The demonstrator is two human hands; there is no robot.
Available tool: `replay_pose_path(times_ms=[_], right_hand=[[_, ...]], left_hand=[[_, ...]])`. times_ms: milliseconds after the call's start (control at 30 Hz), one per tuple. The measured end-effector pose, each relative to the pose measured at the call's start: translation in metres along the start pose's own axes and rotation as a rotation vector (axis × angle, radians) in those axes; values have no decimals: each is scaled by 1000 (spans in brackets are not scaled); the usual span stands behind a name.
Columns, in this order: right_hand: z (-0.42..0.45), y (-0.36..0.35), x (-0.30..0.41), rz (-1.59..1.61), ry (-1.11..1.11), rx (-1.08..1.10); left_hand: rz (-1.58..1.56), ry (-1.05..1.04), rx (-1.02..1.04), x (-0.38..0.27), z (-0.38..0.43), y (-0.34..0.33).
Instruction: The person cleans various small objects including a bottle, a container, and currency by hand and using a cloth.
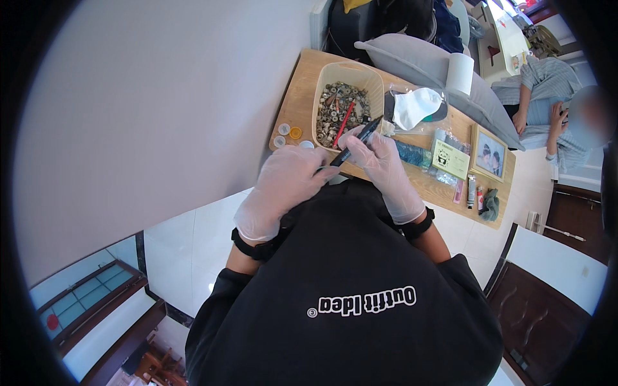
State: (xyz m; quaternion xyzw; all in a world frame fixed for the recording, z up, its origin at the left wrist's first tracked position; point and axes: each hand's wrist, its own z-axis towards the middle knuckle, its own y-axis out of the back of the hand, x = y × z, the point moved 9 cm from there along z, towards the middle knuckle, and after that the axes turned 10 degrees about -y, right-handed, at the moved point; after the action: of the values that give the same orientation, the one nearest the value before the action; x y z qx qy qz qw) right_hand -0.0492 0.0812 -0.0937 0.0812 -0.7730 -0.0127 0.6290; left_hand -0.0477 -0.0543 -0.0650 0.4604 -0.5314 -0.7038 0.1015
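Note:
Both hands wear thin translucent gloves and are held over the near edge of the wooden table (pixel 289 91). A black marker pen (pixel 357 141) slants between them, dark tip up and to the right. My right hand (pixel 381 166) grips its upper part between thumb and fingers. The fingertips of my left hand (pixel 292 181) close on its lower end. Just beyond the hands stands a cream plastic basket (pixel 376 77) of small metal parts (pixel 333 103), with a red pen-like stick (pixel 344 123) lying on them. Small round caps, one a yellow cap (pixel 295 133), lie left of the basket.
Right of the basket are a white cloth item (pixel 415 107), a card with a panda picture (pixel 450 159), a framed photo (pixel 488 153), a tube (pixel 471 191) and a dark cloth (pixel 490 205). A grey cushion (pixel 415 58) and paper roll (pixel 459 73) stand behind. Another person sits at the right.

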Motion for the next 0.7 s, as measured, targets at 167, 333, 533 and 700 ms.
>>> replay_pose_path(times_ms=[167,333,533,700], right_hand=[[0,18,8,-133,52,-75],[-20,65,-5,81,22,-175],[-74,170,-55,225,-138,-567],[-129,275,-120,-607,-211,-781]], left_hand=[[41,131,-45,32,-7,-5],[24,256,157,51,-8,-27],[-118,373,464,105,-47,-90],[-176,563,596,129,-64,-126]])
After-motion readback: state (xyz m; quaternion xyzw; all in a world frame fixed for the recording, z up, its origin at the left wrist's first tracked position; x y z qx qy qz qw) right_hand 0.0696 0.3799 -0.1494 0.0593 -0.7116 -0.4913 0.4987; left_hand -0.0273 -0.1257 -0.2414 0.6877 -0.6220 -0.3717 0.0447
